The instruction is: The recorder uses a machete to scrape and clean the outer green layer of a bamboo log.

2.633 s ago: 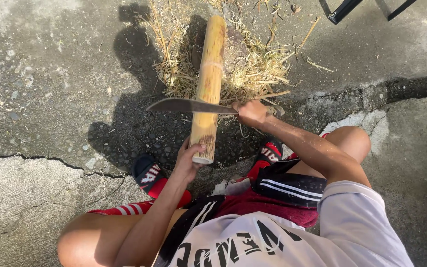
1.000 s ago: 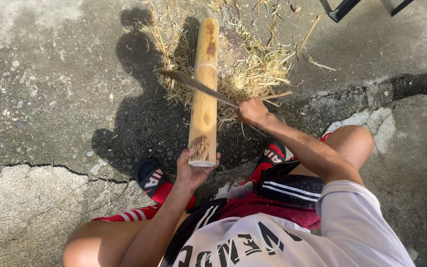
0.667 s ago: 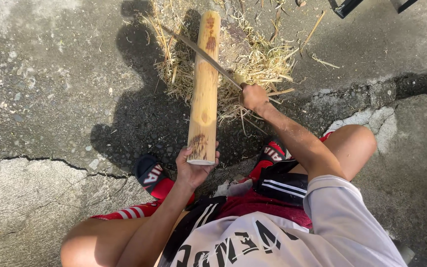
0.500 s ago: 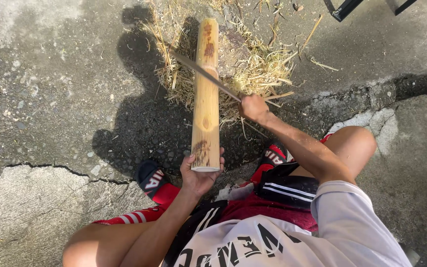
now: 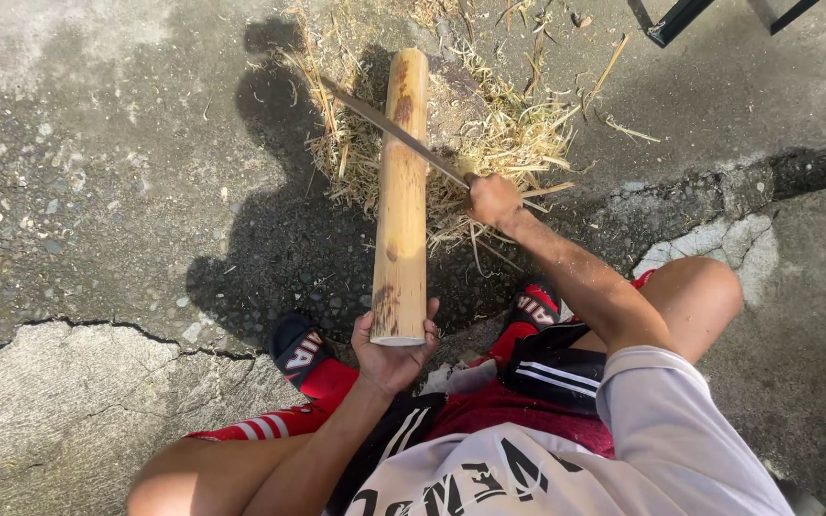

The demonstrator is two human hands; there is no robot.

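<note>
Head view: pale bamboo pole (image 5: 402, 201) laid lengthwise on cracked concrete ground (image 5: 97, 172), far end resting in heap of dry shavings (image 5: 489, 134). Near cut end cupped by left hand (image 5: 392, 352), fingers wrapped under it. Long knife (image 5: 396, 132) gripped by closed right hand (image 5: 494, 199), blade laid diagonally across pole's upper part.

white printed shirt (image 5: 566, 459), red striped shorts (image 5: 489, 406), black-red slides (image 5: 300, 346)
</note>
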